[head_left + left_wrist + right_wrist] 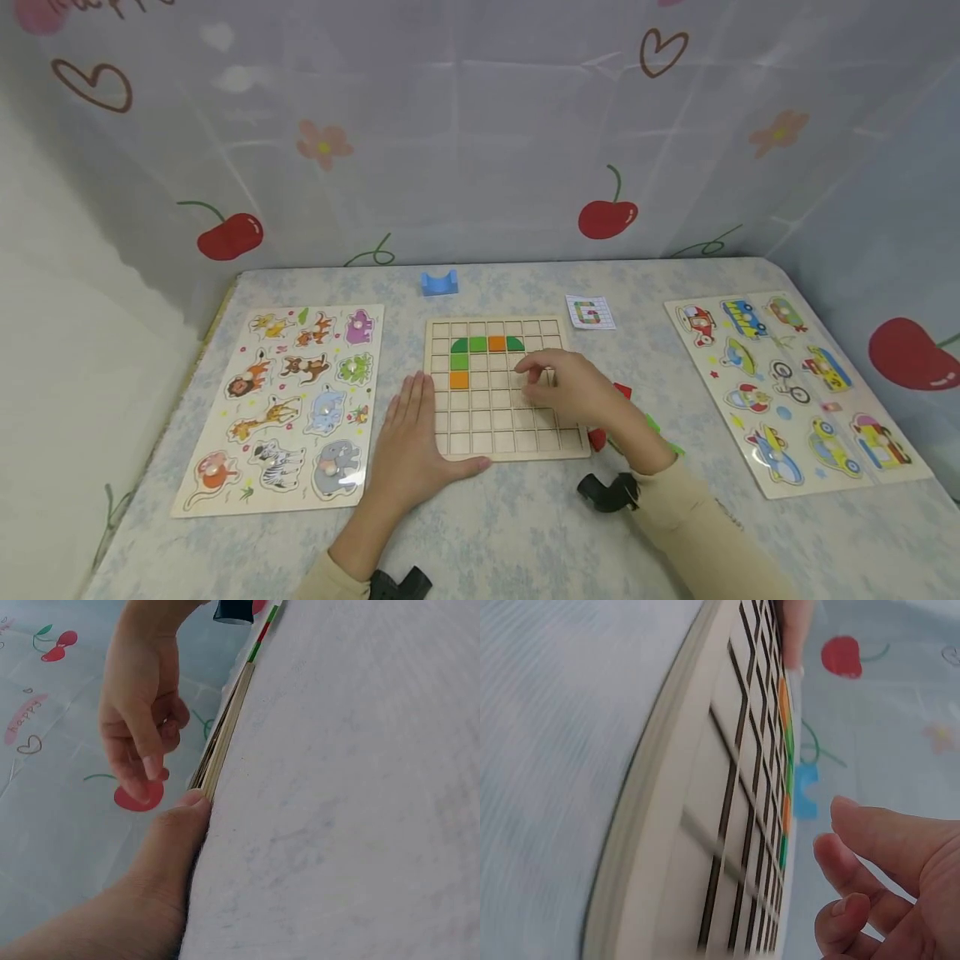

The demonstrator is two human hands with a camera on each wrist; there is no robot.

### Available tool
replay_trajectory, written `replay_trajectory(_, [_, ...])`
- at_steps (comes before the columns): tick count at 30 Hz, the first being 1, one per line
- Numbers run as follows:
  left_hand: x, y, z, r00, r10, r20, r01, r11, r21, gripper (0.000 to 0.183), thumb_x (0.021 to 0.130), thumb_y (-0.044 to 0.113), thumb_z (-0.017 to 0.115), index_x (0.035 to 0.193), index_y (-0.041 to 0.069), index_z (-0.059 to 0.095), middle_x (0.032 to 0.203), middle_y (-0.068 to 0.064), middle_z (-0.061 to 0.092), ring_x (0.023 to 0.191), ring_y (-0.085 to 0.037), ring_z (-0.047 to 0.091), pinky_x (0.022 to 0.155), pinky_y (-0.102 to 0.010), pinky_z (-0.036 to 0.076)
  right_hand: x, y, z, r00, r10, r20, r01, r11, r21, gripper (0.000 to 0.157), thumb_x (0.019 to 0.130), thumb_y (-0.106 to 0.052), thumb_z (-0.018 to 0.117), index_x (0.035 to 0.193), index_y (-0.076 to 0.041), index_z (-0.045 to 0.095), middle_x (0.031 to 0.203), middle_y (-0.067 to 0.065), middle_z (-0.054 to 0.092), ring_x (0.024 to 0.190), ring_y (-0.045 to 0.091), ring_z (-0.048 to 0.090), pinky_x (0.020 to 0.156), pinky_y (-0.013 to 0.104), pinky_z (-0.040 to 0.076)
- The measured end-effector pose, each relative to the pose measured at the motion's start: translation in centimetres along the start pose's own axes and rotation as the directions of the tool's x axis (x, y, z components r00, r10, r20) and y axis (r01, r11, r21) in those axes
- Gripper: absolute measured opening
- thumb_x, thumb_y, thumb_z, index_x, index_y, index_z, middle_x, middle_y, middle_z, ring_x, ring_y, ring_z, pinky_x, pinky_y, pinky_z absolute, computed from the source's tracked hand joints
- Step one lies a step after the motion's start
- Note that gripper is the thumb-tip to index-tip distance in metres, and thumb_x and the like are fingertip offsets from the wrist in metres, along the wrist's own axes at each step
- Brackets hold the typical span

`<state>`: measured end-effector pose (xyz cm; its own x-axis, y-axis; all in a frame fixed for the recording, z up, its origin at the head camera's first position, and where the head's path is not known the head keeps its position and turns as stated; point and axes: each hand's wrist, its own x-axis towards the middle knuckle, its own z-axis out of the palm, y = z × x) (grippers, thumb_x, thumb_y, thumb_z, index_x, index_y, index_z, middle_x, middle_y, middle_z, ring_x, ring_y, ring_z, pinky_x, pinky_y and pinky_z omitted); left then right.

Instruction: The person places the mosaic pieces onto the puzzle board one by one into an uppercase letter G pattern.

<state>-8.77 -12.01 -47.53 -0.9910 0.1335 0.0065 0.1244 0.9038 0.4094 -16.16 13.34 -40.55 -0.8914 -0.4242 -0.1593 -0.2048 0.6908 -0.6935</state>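
A wooden grid board (495,425) lies mid-table, with green and orange pieces (477,344) set in its upper left cells in an L-like line. The two dark green corner pieces (515,343) have a rounded side. My left hand (405,450) lies flat against the board's left side, fingers straight, the thumb along its front edge. Over the board's right half hovers my right hand (566,387), fingers loosely bent. In the right wrist view, nothing shows between its thumb (877,832) and fingers. Red and green loose pieces (597,439) lie partly hidden beneath the right forearm.
A small card (590,312) with a coloured G-like pattern lies behind the board, near a blue curved block (439,283). An animal puzzle board (281,417) is at left, a vehicle puzzle board (795,392) at right. A printed cloth (480,167) hangs behind the table.
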Motion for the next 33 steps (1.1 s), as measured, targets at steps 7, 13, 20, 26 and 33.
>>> replay_trajectory(7, [0.0, -0.1, 0.1, 1.000, 0.003, -0.003, -0.003, 1.000, 0.002, 0.142, 0.061, 0.094, 0.057, 0.160, 0.005, 0.007, 0.168, -0.011, 0.004, 0.157, -0.025, 0.002, 0.128, -0.044, 0.009, -3.2, 4.0, -2.8, 0.994, 0.093, -0.049, -0.094, 0.996, -0.009, 0.027, 0.094, -0.018, 0.068, 0.121, -0.014, 0.066, 0.097, 0.001, 0.062, 0.061, 0.017, 0.049, 0.049, 0.027, 0.045])
replay_trajectory(13, [0.0, -0.1, 0.1, 1.000, 0.004, -0.011, -0.004, 1.000, -0.001, 0.143, 0.060, 0.093, 0.058, 0.160, 0.005, 0.007, 0.168, -0.011, 0.005, 0.157, -0.026, 0.003, 0.128, -0.045, 0.009, -6.2, 6.3, -4.3, 0.993, 0.113, -0.036, -0.115, 0.991, -0.071, 0.018, 0.092, -0.019, 0.070, 0.110, -0.017, 0.068, 0.093, -0.001, 0.062, 0.073, 0.017, 0.050, 0.058, 0.023, 0.045])
replay_trajectory(20, [0.0, -0.1, 0.1, 1.000, 0.007, -0.021, -0.007, 1.000, -0.004, 0.143, 0.060, 0.094, 0.057, 0.160, 0.005, 0.008, 0.168, -0.012, 0.006, 0.157, -0.026, 0.004, 0.127, -0.045, 0.010, -8.2, 7.4, -4.7, 0.993, 0.090, 0.074, -0.084, 0.993, -0.087, 0.022, 0.088, -0.022, 0.076, 0.108, -0.022, 0.070, 0.099, -0.005, 0.064, 0.070, 0.010, 0.049, 0.059, 0.022, 0.045])
replay_trajectory(26, [0.0, -0.1, 0.1, 1.000, 0.010, -0.029, -0.010, 1.000, -0.013, 0.142, 0.060, 0.093, 0.059, 0.159, 0.004, 0.009, 0.168, -0.012, 0.007, 0.156, -0.026, 0.005, 0.127, -0.045, 0.011, -8.8, 8.0, -4.4, 0.991, 0.066, 0.116, -0.056, 0.994, -0.089, 0.029, 0.084, -0.020, 0.079, 0.111, -0.027, 0.072, 0.099, -0.007, 0.061, 0.076, 0.009, 0.046, 0.063, 0.021, 0.043])
replay_trajectory(33, [0.0, 0.0, 0.0, 1.000, 0.004, -0.018, -0.004, 1.000, -0.008, 0.143, 0.060, 0.093, 0.059, 0.160, 0.005, 0.007, 0.168, -0.012, 0.006, 0.157, -0.026, 0.003, 0.128, -0.045, 0.009, -8.8, 8.2, -4.6, 0.993, 0.005, 0.114, 0.005, 0.996, -0.086, 0.021, 0.084, -0.022, 0.080, 0.102, -0.026, 0.070, 0.096, -0.008, 0.061, 0.077, 0.006, 0.049, 0.066, 0.020, 0.045])
